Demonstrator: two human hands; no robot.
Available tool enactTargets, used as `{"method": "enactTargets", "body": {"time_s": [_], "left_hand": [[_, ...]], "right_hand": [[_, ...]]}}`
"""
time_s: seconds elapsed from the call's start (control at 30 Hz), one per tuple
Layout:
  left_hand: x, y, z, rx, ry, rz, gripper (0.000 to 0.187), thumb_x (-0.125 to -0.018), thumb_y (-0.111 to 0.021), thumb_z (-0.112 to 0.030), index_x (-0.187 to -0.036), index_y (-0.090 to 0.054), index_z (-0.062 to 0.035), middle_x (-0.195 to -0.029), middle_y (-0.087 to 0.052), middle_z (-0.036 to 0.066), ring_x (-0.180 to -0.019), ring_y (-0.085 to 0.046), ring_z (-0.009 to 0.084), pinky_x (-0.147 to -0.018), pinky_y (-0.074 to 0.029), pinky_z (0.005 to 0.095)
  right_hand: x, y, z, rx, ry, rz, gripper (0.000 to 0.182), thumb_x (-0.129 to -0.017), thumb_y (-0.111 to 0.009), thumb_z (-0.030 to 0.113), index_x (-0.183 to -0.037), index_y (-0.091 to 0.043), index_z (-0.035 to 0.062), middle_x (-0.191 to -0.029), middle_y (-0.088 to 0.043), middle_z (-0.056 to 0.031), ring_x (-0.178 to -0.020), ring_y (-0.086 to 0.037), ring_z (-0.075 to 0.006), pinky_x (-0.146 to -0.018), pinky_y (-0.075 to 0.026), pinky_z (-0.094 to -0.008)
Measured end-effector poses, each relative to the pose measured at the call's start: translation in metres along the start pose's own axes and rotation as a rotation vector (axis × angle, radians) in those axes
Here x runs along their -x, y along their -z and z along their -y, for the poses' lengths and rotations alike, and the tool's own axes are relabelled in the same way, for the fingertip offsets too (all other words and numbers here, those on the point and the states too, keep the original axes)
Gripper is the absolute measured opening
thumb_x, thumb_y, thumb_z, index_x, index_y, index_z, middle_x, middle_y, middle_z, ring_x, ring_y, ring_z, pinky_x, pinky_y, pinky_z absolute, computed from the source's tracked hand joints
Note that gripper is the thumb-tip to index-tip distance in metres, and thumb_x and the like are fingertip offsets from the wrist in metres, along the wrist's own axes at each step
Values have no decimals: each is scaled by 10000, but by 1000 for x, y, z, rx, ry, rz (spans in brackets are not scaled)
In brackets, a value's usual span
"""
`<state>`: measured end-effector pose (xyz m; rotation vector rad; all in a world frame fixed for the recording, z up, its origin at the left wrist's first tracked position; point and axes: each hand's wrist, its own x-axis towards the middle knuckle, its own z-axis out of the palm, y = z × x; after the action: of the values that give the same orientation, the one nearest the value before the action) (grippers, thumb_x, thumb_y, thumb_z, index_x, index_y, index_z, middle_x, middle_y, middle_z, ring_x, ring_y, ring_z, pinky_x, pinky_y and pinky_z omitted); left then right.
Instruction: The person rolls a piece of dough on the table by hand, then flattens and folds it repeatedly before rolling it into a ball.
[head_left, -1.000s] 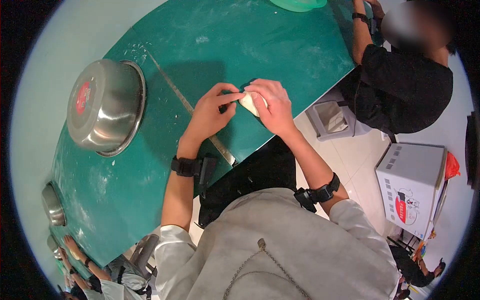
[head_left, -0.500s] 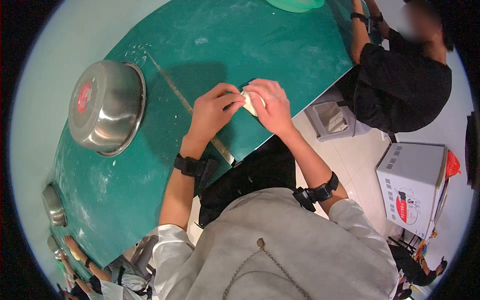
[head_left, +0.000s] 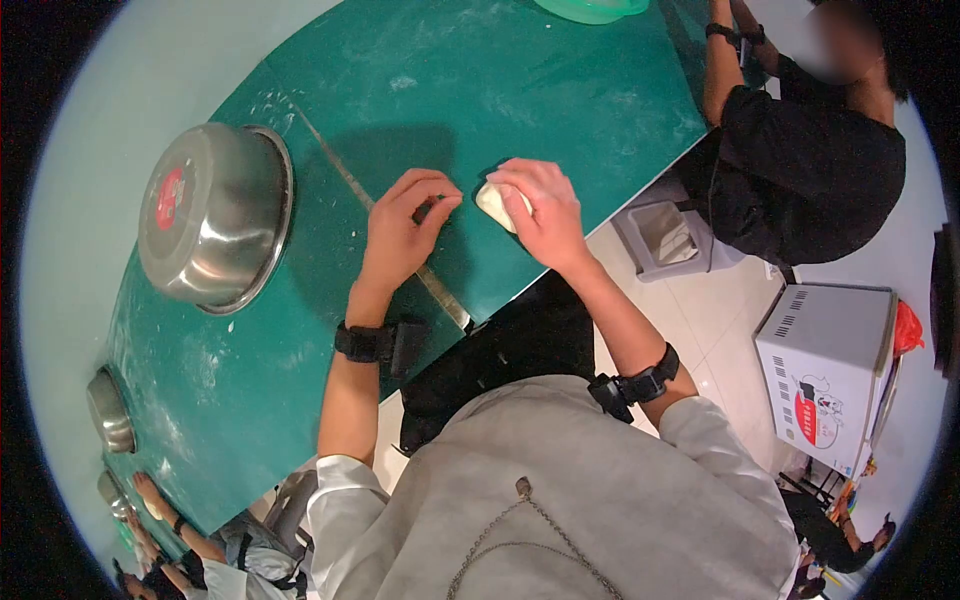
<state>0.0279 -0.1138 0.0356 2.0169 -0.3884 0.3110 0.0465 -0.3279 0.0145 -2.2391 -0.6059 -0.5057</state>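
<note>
A piece of pale dough point(head_left: 494, 206) is held in my right hand point(head_left: 545, 208), whose fingers and thumb wrap round its right side. To the left of the dough and apart from it, my left hand point(head_left: 408, 222) is raised over the green table point(head_left: 480, 90). Its thumb and fingertips are pinched together, and whatever may be between them is too small to make out.
An upturned steel bowl point(head_left: 215, 220) stands on the left, with smaller bowls point(head_left: 110, 410) beyond. A green basin point(head_left: 590, 8) is at the top. A co-worker in black point(head_left: 800, 170) is at the right, above a grey bin point(head_left: 660, 240) and a white carton point(head_left: 825, 370).
My left hand has moved left, away from the dough, with its fingertips pinched. My right hand stays almost in place around the dough, which now shows more of its surface.
</note>
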Motion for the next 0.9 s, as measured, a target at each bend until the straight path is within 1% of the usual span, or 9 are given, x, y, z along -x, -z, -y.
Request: {"method": "enactTargets", "body": {"time_s": [0.03, 0.17, 0.23, 0.37, 0.43, 0.53, 0.77, 0.83, 0.9], "left_hand": [[1, 2, 1, 95, 76, 7, 77, -884, -695, -88, -953, -708, -58, -1003, -662, 49, -699, -618, 156, -616, -494, 270], [5, 5, -2, 183, 147, 27, 106, -882, -702, -86, -978, -716, -47, -1009, -672, 49, -706, -616, 137, -618, -487, 251], [4, 3, -6, 43, 86, 30, 130, -861, -718, -66, -990, -725, -54, -1012, -680, 75, -757, -632, 137, -679, -513, 253], [-1, -7, -12, -40, 103, 70, 155, -825, -768, -108, -971, -733, -71, -996, -692, 63, -745, -647, 135, -658, -519, 261], [-2, -15, -7, -97, -6, 45, 163, -800, -789, -182, -941, -731, -123, -944, -685, 7, -612, -627, 134, -575, -505, 274], [-4, -20, -11, -159, 17, 63, 189, -786, -806, -151, -946, -731, -84, -949, -698, 37, -688, -649, 136, -614, -525, 269], [-5, -21, -10, -171, 21, 56, 190, -785, -800, -148, -964, -745, -117, -937, -696, 29, -685, -658, 158, -609, -529, 282], [-4, -21, -8, -273, -110, 21, 207, -784, -797, -168, -986, -755, -143, -951, -693, 20, -689, -664, 175, -617, -536, 300], [-4, -21, -8, -318, -146, 38, 224, -782, -798, -182, -1000, -755, -152, -961, -692, 14, -692, -666, 181, -619, -538, 304]], "right_hand": [[0, 0, 0, -2, 1, 1, 179, -937, -586, 245, -1043, -695, 149, -1103, -658, -54, -1054, -580, -295, -876, -455, -427], [2, -2, -1, -3, 4, -13, 177, -933, -588, 237, -1045, -695, 152, -1102, -659, -57, -1052, -582, -293, -869, -459, -427], [2, -2, -1, 1, 7, -14, 177, -932, -588, 234, -1046, -696, 152, -1101, -659, -57, -1051, -582, -294, -867, -460, -428], [1, 0, 1, 3, 7, -7, 183, -929, -591, 235, -1052, -696, 151, -1096, -659, -57, -1052, -582, -297, -866, -459, -428], [0, 1, 1, 8, 5, -1, 184, -928, -592, 236, -1053, -696, 150, -1095, -658, -57, -1052, -582, -298, -866, -459, -429], [1, 0, 1, -3, 1, -4, 185, -926, -594, 237, -1053, -695, 148, -1095, -658, -58, -1050, -581, -300, -866, -460, -431], [1, 0, 1, -11, -2, -10, 184, -925, -596, 235, -1053, -695, 146, -1095, -657, -57, -1049, -581, -297, -862, -459, -426], [2, -1, 1, -9, -4, -11, 185, -925, -597, 235, -1055, -694, 145, -1095, -657, -59, -1049, -581, -297, -860, -460, -425], [1, 0, 1, 1, 5, -11, 186, -921, -599, 233, -1055, -694, 144, -1092, -659, -61, -1048, -584, -296, -855, -460, -425]]}}
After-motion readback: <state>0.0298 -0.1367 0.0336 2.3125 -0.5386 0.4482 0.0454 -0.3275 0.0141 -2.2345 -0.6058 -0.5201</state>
